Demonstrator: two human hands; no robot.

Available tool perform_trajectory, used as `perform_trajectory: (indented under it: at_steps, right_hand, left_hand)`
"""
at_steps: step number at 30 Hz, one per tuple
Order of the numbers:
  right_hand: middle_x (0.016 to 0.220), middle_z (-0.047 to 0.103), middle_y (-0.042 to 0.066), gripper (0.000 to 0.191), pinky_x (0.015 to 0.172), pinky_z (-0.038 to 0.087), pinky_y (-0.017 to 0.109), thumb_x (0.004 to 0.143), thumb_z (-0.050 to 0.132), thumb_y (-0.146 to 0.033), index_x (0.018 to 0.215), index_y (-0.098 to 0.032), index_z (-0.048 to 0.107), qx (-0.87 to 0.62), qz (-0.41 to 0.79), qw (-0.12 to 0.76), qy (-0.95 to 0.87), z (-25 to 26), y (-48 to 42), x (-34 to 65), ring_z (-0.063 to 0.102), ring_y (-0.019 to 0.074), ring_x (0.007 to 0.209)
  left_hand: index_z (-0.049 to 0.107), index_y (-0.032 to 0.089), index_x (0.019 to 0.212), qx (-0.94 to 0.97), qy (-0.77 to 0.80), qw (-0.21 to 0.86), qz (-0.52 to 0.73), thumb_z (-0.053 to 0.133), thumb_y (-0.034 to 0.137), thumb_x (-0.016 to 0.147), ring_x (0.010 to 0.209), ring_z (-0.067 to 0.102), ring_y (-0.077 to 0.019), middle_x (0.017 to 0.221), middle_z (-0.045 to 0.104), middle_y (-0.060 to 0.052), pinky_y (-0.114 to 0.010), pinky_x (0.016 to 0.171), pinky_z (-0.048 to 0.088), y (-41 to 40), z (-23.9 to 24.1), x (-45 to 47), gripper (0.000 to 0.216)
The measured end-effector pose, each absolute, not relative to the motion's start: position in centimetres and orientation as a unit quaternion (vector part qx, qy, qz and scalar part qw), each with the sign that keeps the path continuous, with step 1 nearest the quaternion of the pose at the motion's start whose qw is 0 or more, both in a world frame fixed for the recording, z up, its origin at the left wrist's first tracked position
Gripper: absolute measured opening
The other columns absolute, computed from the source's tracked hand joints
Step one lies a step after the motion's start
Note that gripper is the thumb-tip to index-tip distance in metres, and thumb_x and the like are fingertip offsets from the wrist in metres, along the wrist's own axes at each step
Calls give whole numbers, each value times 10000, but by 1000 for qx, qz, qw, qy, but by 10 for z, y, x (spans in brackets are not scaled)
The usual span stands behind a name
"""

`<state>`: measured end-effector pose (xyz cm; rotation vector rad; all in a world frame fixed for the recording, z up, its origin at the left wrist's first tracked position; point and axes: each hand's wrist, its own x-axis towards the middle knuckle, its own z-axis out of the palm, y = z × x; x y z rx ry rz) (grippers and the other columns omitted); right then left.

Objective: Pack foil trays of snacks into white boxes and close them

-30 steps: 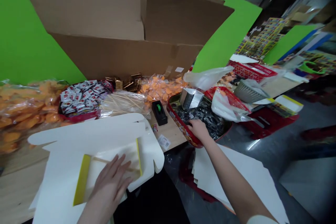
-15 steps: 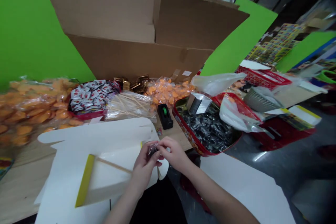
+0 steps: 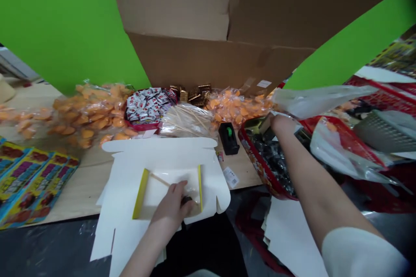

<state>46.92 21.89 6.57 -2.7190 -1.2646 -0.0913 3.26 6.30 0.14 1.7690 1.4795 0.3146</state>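
My left hand (image 3: 171,205) is down inside a shallow white carton (image 3: 152,201) with yellow end flaps. Its thumb and fingers are closed around a small dark piece in clear wrap (image 3: 186,200). A thin wooden stick (image 3: 159,179) lies in the same carton, beside the fingers. Reaching to the right, my right hand (image 3: 282,126) grips a small block-shaped stack (image 3: 267,128) in the red tin (image 3: 260,169); most of its fingertips are hidden. Dark pieces in clear wrappers (image 3: 276,160) fill the tin around it.
Behind the carton lie orange wrapped pieces (image 3: 94,112), a basket of white sachets (image 3: 149,106), bagged sticks (image 3: 186,120) and a black tape dispenser (image 3: 229,138). Printed boxes (image 3: 35,181) sit at left. A brown cardboard box (image 3: 201,60) stands behind.
My hands have parted: the left went down into the carton with the dark wrapped piece, and the right reached over to the stack in the tin. The view has turned left.
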Motion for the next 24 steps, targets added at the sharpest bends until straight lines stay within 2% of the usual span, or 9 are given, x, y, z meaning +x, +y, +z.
perform_trajectory:
  at_steps: [2,5,7,9,11,14,18,22,24]
  right_hand:
    - [1124,625,271,419,921,325,482,914,488,-373,1091,-29,646,-914,-29,56,-400,67,219,473,555,353,1095]
    - [1136,627,245,482,855,337,429,880,529,-483,1118,-82,653,-923,-4,40,-383,78,216,481,552,330,1104]
    - [1125,638,219,424,797,343,385,918,463,-440,1108,-120,668,-924,11,33,-381,89,210,486,563,297,1086]
    - [1125,637,232,412,773,334,372,945,407,-383,1140,-114,651,-928,-23,38,-369,97,201,490,564,290,1074]
    - [1105,639,255,433,781,323,383,939,425,-407,1141,-90,641,-925,-96,47,-364,99,191,493,559,305,1068]
    - [1029,663,252,450,759,326,377,875,543,-468,1056,-77,675,-908,-161,36,-386,92,180,497,570,320,1027]
    - [997,668,260,459,704,343,345,864,551,-421,1073,-31,669,-883,-135,17,-449,79,180,502,592,307,945]
    - [876,697,178,357,678,373,313,890,456,-332,997,-99,704,-880,-112,29,-460,79,189,504,613,253,811]
    - [890,694,181,364,719,394,341,882,446,-327,1015,-98,695,-885,-129,38,-446,82,191,504,614,269,834]
  left_hand:
    - [527,179,1273,747,561,321,157,541,314,842,1158,569,-270,1287,564,-151,-423,980,452,57,5,26,452]
    - [551,211,1282,813,490,284,134,512,380,888,1302,465,-277,1383,533,-119,-464,1072,382,53,7,11,431]
    - [552,233,1292,829,467,289,106,520,423,888,1320,451,-280,1402,525,-98,-479,1082,375,54,8,4,448]
    - [552,229,1294,820,486,276,124,487,427,908,1341,424,-277,1426,499,-98,-477,1091,366,56,11,0,439]
    - [558,201,1282,798,517,258,171,435,400,935,1331,437,-260,1415,506,-112,-453,1090,374,59,16,-4,419]
    - [573,193,1243,768,539,259,227,408,379,947,1219,543,-232,1292,606,-107,-423,1042,432,59,24,-7,386]
    - [619,228,1170,771,529,283,215,429,381,936,1123,606,-232,1201,659,-78,-424,984,484,53,23,-7,338]
    - [649,257,1135,792,500,289,200,431,385,934,1092,629,-224,1173,677,-59,-388,956,514,46,15,-8,323]
    - [647,269,1141,795,493,282,214,448,397,927,1076,640,-220,1159,686,-51,-372,939,527,44,11,-10,318]
